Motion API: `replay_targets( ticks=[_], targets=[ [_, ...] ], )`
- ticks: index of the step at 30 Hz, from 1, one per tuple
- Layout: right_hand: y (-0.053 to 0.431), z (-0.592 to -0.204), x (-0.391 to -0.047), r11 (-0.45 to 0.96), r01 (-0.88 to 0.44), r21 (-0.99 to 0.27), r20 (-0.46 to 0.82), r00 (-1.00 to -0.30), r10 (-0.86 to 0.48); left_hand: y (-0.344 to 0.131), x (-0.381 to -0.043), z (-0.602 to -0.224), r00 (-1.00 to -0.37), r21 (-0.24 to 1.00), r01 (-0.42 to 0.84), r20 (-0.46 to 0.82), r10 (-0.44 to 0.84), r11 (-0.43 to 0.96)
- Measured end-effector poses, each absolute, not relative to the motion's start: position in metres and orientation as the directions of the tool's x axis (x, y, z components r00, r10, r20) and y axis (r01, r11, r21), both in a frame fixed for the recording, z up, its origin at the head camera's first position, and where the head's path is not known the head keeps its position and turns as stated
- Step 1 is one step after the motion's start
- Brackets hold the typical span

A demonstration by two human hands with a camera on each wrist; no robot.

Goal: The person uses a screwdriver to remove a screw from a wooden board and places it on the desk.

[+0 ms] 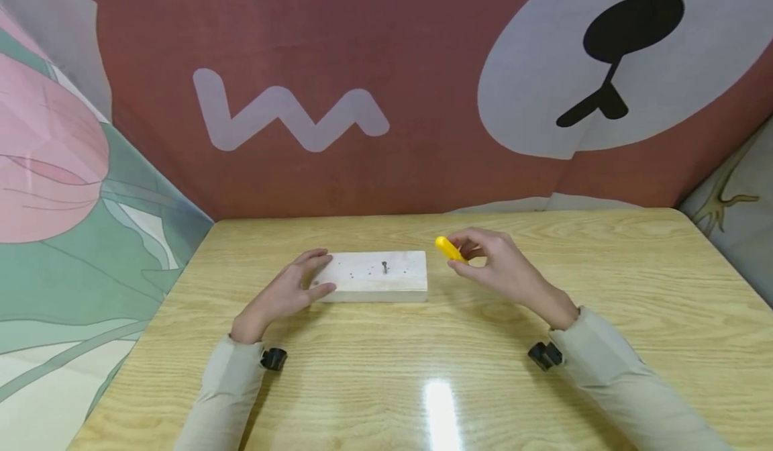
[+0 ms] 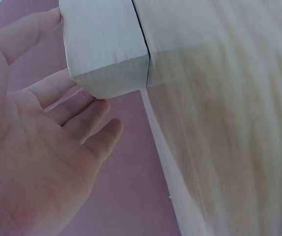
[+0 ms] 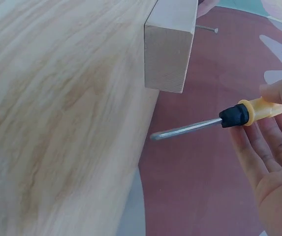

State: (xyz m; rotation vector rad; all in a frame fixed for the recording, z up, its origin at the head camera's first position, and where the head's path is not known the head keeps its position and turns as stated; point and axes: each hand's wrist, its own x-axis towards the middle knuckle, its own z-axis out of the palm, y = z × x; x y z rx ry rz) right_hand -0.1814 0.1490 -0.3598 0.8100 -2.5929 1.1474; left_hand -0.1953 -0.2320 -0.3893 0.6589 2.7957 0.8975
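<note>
A pale wooden block point(image 1: 368, 283) lies flat on the table, with small holes in its top. One screw point(image 1: 384, 267) stands up from the block, right of its middle; its head shows clear of the wood in the right wrist view. My left hand point(image 1: 296, 286) holds the block's left end, thumb at the near side and fingers at the far side. To the right of the block, my right hand point(image 1: 498, 263) grips a screwdriver point(image 3: 239, 114) by its yellow handle. Its metal shaft, with a black collar, points toward the table, tip beside the block's right end.
The wood-grain table point(image 1: 362, 377) reaches back to a reddish-brown printed backdrop point(image 1: 423, 176). Another printed cloth point(image 1: 54, 236) with pink and green shapes hangs at the left. Small black devices sit on both wrists.
</note>
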Motion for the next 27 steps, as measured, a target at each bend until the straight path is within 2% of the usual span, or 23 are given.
replay_targets(
  ticks=[5, 27],
  targets=[
    [0.145, -0.356, -0.182, 0.569, -0.528, -0.631, 0.357, -0.848, -0.391, -0.232, -0.195, -0.39, -0.895, 0.584, 0.367, 0.009, 0.446, 0.724],
    [0.13, -0.346, -0.188, 0.486, -0.545, -0.683, 0.45, -0.839, -0.307, -0.232, -0.196, -0.386, -0.894, 0.585, 0.373, 0.018, 0.449, 0.72]
  ],
)
